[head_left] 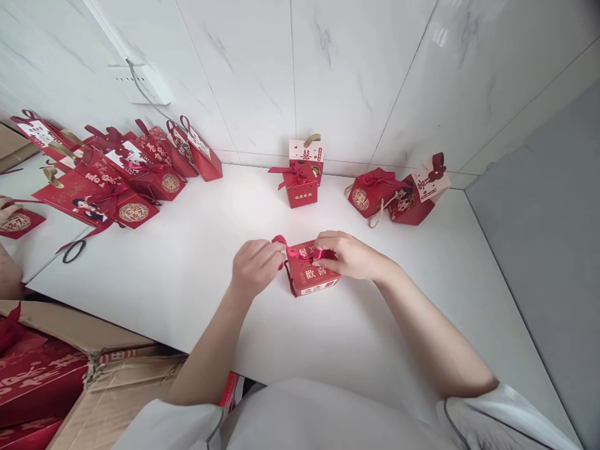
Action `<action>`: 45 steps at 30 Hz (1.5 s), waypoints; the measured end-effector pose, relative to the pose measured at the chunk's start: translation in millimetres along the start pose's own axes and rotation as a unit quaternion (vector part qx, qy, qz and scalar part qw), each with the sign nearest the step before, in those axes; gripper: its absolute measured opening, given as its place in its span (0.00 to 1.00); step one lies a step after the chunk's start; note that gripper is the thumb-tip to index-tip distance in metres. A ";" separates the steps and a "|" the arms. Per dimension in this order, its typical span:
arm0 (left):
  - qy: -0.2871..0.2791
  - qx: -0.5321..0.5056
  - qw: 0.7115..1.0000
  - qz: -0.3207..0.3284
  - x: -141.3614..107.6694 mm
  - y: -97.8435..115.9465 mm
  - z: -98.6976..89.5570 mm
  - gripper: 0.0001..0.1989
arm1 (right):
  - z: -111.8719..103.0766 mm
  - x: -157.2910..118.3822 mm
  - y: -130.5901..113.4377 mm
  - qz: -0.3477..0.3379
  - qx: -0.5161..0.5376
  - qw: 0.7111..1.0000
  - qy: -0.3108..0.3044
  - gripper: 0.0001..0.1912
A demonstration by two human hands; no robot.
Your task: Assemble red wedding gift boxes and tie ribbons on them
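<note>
A small red gift box with gold lettering stands on the white table in front of me. Red ribbon lies across its top. At the box's left side my left hand is closed, pinching one end of the ribbon. My right hand rests over the box's right part, its thumb and fingers pinched on the ribbon near the middle of the top. A dark red cord hangs down the box's left side. What lies under my right fingers is partly hidden.
Several red gift boxes crowd the table's left back. Others stand by the wall: a bow-tied box and a rope-handled box. Scissors lie left. Another person's hand touches a box. A cardboard carton sits lower left.
</note>
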State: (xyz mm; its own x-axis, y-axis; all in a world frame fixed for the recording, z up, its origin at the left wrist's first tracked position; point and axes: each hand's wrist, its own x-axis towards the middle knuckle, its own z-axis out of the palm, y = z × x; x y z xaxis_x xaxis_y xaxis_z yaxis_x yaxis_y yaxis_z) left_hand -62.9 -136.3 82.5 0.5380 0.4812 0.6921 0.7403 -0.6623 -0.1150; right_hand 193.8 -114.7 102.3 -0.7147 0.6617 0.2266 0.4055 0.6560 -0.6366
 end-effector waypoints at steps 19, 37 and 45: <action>-0.253 -0.237 0.936 -0.063 43.8 8.7 -22.7 0.10 | 0.9 -3.2 4.7 -0.007 0.081 0.997 -0.001 0.08; -0.228 -0.171 0.959 0.010 35.1 8.6 -28.8 0.10 | -3.1 -4.3 9.6 -0.014 0.099 0.994 -0.035 0.22; -0.153 0.022 0.988 0.017 6.5 18.4 -34.3 0.10 | -3.1 -4.6 8.5 0.001 0.113 0.993 -0.047 0.23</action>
State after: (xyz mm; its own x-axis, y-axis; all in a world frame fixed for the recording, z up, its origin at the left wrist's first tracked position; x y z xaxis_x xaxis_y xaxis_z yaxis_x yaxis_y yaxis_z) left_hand -59.6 -165.0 109.4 0.6540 0.6153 0.4400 0.7336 -0.6579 -0.1703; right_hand 202.3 -111.1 98.1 -0.7678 0.6197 0.1625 0.2768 0.5496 -0.7883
